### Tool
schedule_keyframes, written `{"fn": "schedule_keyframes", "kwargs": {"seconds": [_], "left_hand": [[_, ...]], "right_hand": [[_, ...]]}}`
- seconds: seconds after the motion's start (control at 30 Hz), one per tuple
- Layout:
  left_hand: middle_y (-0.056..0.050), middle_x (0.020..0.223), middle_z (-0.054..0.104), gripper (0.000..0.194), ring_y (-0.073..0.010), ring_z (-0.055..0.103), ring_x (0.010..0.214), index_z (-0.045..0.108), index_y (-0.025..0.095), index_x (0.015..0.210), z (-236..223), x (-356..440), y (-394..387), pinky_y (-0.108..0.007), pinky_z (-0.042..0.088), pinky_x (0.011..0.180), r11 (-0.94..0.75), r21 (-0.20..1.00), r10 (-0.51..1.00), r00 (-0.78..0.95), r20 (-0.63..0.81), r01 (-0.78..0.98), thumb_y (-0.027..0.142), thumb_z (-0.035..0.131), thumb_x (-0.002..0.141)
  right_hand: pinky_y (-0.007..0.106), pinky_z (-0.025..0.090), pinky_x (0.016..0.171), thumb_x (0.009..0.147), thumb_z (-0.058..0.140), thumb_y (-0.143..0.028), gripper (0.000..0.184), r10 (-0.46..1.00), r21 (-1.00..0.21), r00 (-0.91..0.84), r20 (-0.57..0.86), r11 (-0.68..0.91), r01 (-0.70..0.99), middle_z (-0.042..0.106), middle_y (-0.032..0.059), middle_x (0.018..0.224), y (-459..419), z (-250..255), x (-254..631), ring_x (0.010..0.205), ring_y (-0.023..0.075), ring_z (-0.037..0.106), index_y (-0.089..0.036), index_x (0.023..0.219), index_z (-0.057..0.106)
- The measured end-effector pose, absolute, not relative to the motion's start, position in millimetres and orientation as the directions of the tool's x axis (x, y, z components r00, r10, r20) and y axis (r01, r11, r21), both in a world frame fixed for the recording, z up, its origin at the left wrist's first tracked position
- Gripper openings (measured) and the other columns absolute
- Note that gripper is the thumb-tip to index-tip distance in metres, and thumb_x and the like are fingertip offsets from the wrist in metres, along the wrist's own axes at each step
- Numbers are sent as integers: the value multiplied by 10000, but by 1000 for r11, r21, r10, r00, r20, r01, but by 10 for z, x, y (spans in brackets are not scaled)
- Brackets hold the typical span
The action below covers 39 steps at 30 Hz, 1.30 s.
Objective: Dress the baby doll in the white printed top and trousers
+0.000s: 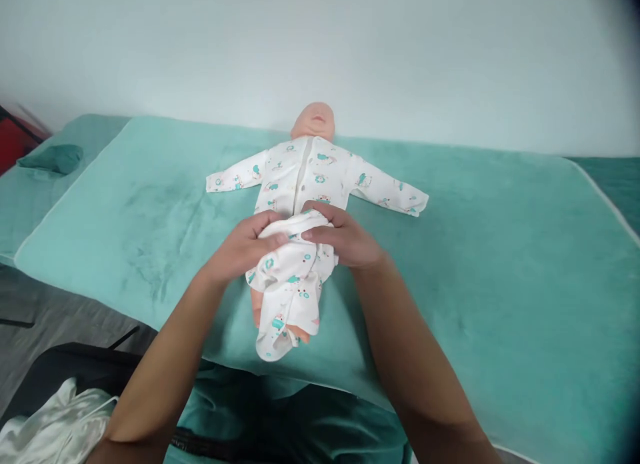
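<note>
Both hands are working at the doll's middle: the left hand (250, 243) and the right hand (347, 239) are pinching the waistband of the bunched lower garment (291, 277), thumbs lying on top, other fingers partly hidden in the cloth. The doll (317, 121) is lying face-up on the green cover (480, 251), and here's the line that's mattering: its long axis is running almost straight away from the person, head pointing to the wall (320, 51), legs pointing back between the forearms. The hands are straddling that axis, neither looking clearly nearer. The gathered band is sitting just over the lower edge of the printed top (320, 167), while the rest of the cloth is trailing toward the person, bare leg showing along its left side.
</note>
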<state>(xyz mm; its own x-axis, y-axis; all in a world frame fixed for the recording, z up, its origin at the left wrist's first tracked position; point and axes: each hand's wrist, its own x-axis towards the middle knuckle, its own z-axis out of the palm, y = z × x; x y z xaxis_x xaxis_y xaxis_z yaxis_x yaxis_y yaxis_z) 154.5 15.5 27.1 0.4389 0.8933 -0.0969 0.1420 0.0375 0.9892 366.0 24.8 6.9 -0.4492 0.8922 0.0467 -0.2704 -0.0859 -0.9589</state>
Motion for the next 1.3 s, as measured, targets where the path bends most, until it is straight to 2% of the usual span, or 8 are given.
{"fn": "schedule_keyframes", "kwargs": {"seconds": [0.1,0.37,0.47,0.7,0.93,1.07,1.2,1.3], "left_hand": [[-16,986,692,512,-194,628,871,681,213,1095,322,1478,34,-255,500,703,4,962,842,517,-150,272,400,883,663],[10,913,684,262,-150,608,806,651,205,1014,174,1577,-3,-256,500,747,-23,999,998,51,21,41,221,635,753],[7,921,690,243,-153,609,818,658,210,1009,133,1603,3,-261,501,759,-32,998,999,18,31,58,236,584,779],[7,873,682,245,-145,601,782,649,192,978,85,1621,-21,-257,488,727,26,1000,997,74,-27,18,382,672,826],[-62,1086,741,471,-243,673,980,694,185,1154,271,1601,-142,-324,518,844,68,990,907,405,-114,126,429,814,770],[-52,1040,736,382,-228,664,955,707,191,1108,138,1571,-342,-318,517,831,104,992,973,202,-116,70,463,745,844],[6,864,686,286,-151,607,789,707,195,987,5,1616,-553,-255,485,716,121,991,993,1,-121,-52,423,763,824],[31,753,642,306,-115,559,666,703,188,958,49,1721,-737,-236,449,630,176,966,972,-119,-201,-192,430,789,791]], "right_hand": [[196,349,518,770,749,-301,200,904,-953,-422,63,-71,-295,514,-75,660,229,58,3611,542,79,429,-222,831,575],[292,529,751,672,880,-365,496,785,-967,-613,94,218,131,742,19,1019,187,162,3549,925,223,672,-217,1119,724],[287,517,675,740,829,-371,289,746,-941,-665,42,253,224,759,16,904,165,164,3538,830,220,683,-205,969,772],[305,515,839,881,712,-448,372,848,-999,-529,40,42,-8,751,17,1048,140,101,3536,965,208,679,-209,1165,734],[253,458,701,843,701,-338,154,942,-993,-326,79,47,-105,647,-29,810,195,16,3470,746,139,584,-204,917,685],[256,456,741,829,706,-308,139,886,-981,-449,113,173,94,663,-18,868,194,90,3547,820,157,597,-197,910,687],[280,479,764,754,811,-423,405,708,-931,-706,-4,255,261,712,12,1003,185,205,3633,913,212,634,-200,1076,707],[298,475,768,831,730,-459,349,690,-894,-720,-71,276,353,724,27,1003,158,260,3605,919,225,644,-194,1057,708]]}}
